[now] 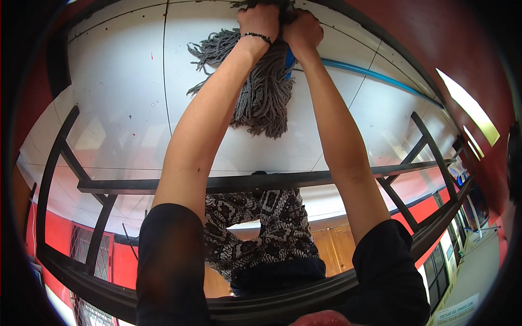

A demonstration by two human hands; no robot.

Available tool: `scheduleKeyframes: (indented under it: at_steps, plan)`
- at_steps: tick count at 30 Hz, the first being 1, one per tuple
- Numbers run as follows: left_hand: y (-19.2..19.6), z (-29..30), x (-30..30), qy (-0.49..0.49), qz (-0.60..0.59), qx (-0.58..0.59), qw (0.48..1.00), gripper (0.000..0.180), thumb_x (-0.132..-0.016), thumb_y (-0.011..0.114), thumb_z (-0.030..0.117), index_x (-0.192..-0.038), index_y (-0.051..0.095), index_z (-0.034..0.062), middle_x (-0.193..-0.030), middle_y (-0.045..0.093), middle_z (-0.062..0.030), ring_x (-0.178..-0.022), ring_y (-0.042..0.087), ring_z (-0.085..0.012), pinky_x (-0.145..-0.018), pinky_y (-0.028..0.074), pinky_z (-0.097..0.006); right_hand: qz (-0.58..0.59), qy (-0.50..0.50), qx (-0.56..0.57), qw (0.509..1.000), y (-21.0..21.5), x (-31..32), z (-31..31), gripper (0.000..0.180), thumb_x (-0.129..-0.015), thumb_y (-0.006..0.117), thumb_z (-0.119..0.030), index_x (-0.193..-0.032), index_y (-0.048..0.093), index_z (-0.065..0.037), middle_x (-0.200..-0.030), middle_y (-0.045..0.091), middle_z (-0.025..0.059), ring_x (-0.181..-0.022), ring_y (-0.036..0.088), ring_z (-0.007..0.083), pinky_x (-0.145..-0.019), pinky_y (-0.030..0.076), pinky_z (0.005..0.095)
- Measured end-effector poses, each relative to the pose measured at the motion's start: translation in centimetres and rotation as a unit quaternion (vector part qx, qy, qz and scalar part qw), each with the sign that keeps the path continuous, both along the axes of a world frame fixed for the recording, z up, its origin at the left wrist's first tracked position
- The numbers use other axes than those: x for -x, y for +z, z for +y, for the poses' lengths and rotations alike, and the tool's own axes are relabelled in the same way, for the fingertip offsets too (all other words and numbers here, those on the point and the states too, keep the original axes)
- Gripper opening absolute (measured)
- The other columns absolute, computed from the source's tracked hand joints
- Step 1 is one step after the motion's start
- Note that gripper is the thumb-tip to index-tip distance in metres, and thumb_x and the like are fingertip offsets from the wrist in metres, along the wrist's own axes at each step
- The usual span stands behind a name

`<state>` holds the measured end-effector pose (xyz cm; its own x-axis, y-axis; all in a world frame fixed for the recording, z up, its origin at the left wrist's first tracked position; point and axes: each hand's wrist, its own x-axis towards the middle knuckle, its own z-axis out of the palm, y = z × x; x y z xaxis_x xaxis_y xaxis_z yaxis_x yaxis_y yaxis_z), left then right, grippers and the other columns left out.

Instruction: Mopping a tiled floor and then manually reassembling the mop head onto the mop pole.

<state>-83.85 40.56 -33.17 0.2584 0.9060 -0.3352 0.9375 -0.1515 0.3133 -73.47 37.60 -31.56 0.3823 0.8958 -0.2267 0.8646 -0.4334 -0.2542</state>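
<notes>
Both my arms stretch out to a grey string mop (pixel 262 103) on the white tiles. Closed in a fist, my left hand (pixel 259 22) grips the mop's strands at the top of the view. Right beside it, my right hand (pixel 303 32) is closed too, with dark strands bunched between the two fists. Below the hands the loose strands spread out on the floor. A blue piece of the mop (pixel 290 60) shows by my right wrist, and a blue pole (pixel 380 75) runs off to the right. What lies inside my fists is hidden.
The black bar of a bench-like frame (pixel 130 186) crosses below my forearms, with angled black legs at left and right. White floor tiles (pixel 119 92) carry small red and dark specks. A dark red wall (pixel 462 49) rises at the right, and brown wooden panels (pixel 337 247) show behind my patterned trousers.
</notes>
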Motion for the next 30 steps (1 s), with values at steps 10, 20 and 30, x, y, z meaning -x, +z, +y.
scheduleKeyframes:
  at_steps: [10, 20, 30]
  plan:
    - [-1.6, 3.0, -2.9, 0.035, -0.035, -0.071, 0.996, 0.026, -0.094, 0.047, 0.017, -0.092, 0.073, 0.0131, -0.091, 0.073, -0.0152, -0.084, 0.072, -0.0313, -0.072, 0.058, -0.043, 0.001, -0.201, -0.114, 0.973, -1.9, 0.1, 2.0, 0.030, -0.080, 0.067, -0.035, -0.088, 0.074, -0.006, -0.087, 0.073, 0.0156, -0.083, 0.070, 0.0378, -0.074, 0.053, 0.0496]
    - [-0.5, 3.2, 1.6, 0.109, -0.007, -0.019, 0.994, 0.027, -0.095, 0.046, 0.017, -0.091, 0.072, 0.0109, -0.096, 0.072, -0.0143, -0.089, 0.071, -0.0336, -0.071, 0.058, -0.044, 0.090, -0.135, -0.021, 0.987, -1.9, 2.4, 3.6, 0.030, -0.078, 0.069, -0.030, -0.092, 0.072, -0.004, -0.093, 0.072, 0.0178, -0.093, 0.068, 0.0404, -0.084, 0.050, 0.0554]
    - [0.7, 1.4, -1.9, 0.016, -0.061, -0.040, 0.997, 0.026, -0.090, 0.051, 0.021, -0.095, 0.075, 0.0094, -0.096, 0.073, -0.0185, -0.089, 0.072, -0.0362, -0.074, 0.059, -0.046, -0.078, -0.080, -0.056, 0.992, -3.3, -2.3, 2.2, 0.028, -0.082, 0.065, -0.039, -0.087, 0.076, -0.014, -0.087, 0.074, 0.0140, -0.080, 0.073, 0.0313, -0.067, 0.054, 0.0459]
